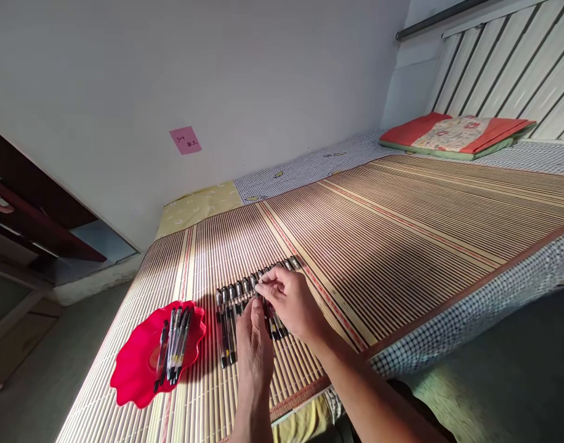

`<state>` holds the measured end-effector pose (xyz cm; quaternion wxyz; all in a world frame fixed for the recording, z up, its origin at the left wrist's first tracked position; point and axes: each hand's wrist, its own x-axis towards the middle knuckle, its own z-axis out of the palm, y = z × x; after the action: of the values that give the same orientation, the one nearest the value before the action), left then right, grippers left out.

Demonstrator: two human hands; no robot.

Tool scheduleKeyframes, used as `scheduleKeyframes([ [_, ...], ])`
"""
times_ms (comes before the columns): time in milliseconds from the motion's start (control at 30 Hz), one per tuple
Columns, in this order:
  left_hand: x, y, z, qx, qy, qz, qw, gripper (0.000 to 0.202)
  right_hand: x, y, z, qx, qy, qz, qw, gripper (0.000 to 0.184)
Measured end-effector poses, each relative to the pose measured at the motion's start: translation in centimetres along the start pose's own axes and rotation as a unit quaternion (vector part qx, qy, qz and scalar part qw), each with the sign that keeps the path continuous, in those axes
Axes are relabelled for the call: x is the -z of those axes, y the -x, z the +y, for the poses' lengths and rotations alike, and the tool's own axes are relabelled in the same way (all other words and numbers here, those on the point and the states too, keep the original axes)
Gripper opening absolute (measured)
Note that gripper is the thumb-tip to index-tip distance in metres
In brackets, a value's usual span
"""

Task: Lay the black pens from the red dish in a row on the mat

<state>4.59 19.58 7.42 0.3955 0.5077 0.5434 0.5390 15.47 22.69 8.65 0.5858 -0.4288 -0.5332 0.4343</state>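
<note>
My left hand point(254, 340) is closed at the near side of a row of black and clear pens, its thumb and fingers pinched together. Close by on the right, my right hand point(291, 303) is bent inward, its thumb and fingertips meeting just above the left hand's. A dark pen point(257, 295) shows partly between the two sets of fingertips; most of it is hidden. Black pen caps point(232, 290) lie in a slanting row beyond the hands. Pen barrels point(227, 338) lie side by side below them, partly covered by my hands.
A red scalloped plate point(136, 363) holding several loose pens point(177, 344) sits to the left. Everything rests on a striped bamboo mat point(356, 246) over a bed. A folded red floral quilt point(462, 135) lies at the far right. A pink note point(186, 140) is on the wall.
</note>
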Motion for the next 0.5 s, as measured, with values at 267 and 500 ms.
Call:
scheduleKeyframes([
  [267, 0.1, -0.2, -0.8, 0.004, -0.022, -0.069, 0.997, 0.057, 4.3, -1.5, 0.6, -0.053, 0.089, -0.005, 0.995, 0.012],
  [500, 2.3, -1.6, -1.2, 0.023, 0.011, -0.036, 0.999, 0.055, 10.2, -3.4, 4.2, -0.104, 0.354, 0.05, 0.928, 0.015],
])
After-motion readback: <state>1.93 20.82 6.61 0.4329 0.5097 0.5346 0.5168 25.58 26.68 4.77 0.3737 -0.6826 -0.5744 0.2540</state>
